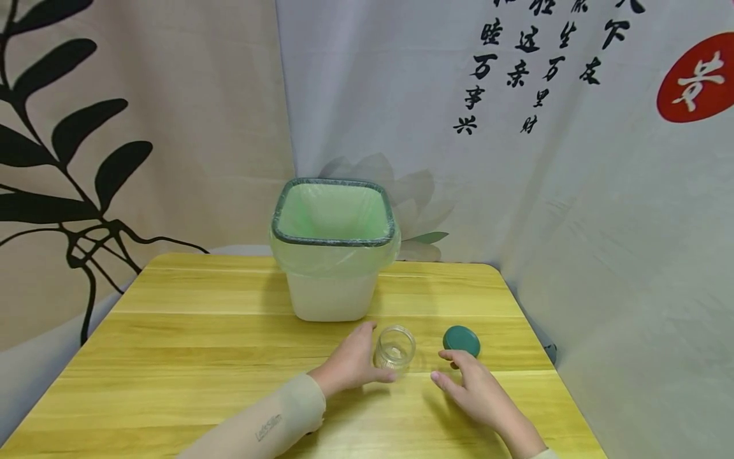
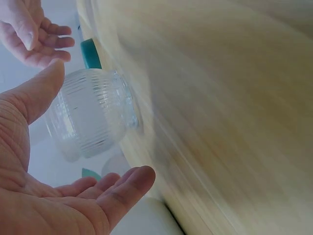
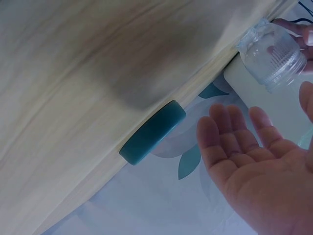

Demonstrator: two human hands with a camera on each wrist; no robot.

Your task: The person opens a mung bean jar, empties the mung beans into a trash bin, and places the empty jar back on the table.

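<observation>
A clear ribbed jar (image 1: 395, 348) stands upright and lidless on the wooden table. Around its left side my left hand (image 1: 354, 361) is spread, thumb near the front and fingers behind. In the left wrist view a gap shows between that hand (image 2: 54, 181) and the jar (image 2: 93, 112). To the jar's right, a round green lid (image 1: 461, 340) lies flat on the table. My right hand (image 1: 473, 390) hovers just in front of the lid, fingers loosely extended and holding nothing. The right wrist view shows the lid (image 3: 152, 132) apart from the fingers.
Behind the jar stands a white bin (image 1: 332, 296) lined with a pale green bag, its rim dark green. The table (image 1: 189, 344) ends at a printed cloth backdrop (image 1: 401, 76) at the back; cloth also hangs along the right side.
</observation>
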